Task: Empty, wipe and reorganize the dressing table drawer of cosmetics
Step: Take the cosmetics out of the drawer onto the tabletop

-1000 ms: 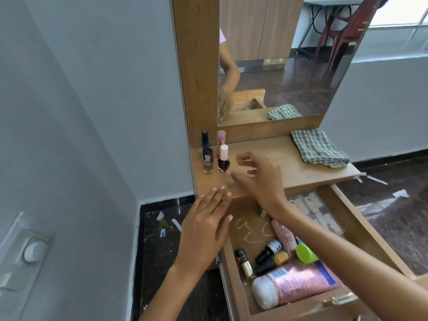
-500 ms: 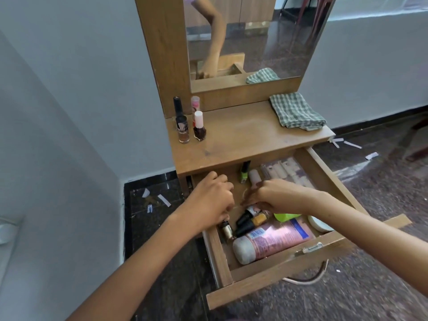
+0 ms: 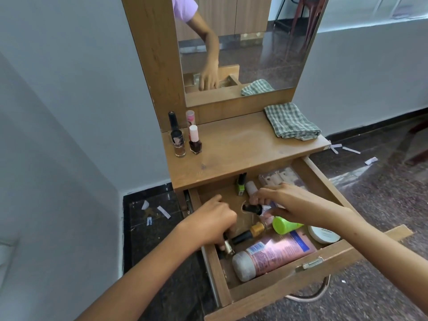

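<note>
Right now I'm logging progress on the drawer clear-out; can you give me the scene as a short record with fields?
Drawer: open wooden drawer, cosmetics inside
Left hand: grips a small gold-capped bottle
Right hand: pinches a small black-capped bottle
Largest item inside: pink lotion bottle, lying flat
Tabletop: four small bottles upright, green checked cloth folded

No text is showing clearly enough to read. Print is running across the blue-and-white label of the pink lotion tube point(image 3: 275, 251) lying in the drawer point(image 3: 324, 269), and a dark line of lettering is crossing the lid of the white cream jar point(image 3: 324, 234), but both are blurring into illegible marks.
</note>
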The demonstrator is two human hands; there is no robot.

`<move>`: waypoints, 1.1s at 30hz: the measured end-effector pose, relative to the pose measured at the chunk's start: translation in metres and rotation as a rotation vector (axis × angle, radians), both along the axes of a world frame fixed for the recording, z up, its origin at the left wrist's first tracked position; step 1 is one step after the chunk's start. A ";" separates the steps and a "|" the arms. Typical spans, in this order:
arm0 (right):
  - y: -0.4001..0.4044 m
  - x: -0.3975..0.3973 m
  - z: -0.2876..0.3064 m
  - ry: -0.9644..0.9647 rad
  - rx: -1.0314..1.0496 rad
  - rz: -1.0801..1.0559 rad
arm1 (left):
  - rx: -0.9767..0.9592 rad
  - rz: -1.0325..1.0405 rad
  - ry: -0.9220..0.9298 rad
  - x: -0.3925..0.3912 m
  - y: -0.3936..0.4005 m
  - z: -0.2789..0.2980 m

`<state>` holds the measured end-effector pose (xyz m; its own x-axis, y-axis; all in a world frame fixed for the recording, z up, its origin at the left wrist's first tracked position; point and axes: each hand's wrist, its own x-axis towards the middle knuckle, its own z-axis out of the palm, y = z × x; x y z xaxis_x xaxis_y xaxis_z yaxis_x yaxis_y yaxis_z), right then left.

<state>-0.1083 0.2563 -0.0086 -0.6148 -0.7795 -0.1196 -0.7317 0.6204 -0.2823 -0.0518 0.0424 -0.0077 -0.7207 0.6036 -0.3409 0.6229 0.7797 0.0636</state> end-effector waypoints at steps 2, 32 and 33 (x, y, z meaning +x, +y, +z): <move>0.005 0.000 0.006 0.008 -0.146 -0.042 | -0.020 -0.012 -0.026 -0.001 0.004 -0.003; -0.128 -0.073 0.029 0.076 -0.777 -0.487 | 1.256 0.934 0.603 0.003 -0.053 0.025; -0.130 -0.075 0.029 0.087 -0.771 -0.486 | 1.260 0.948 0.610 0.001 -0.053 0.025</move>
<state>-0.1836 0.1263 0.0208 -0.8785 -0.2774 0.3889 -0.4776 0.5279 -0.7023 -0.0506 -0.0106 0.0170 -0.7980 -0.4274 0.4248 0.1661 0.5217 0.8368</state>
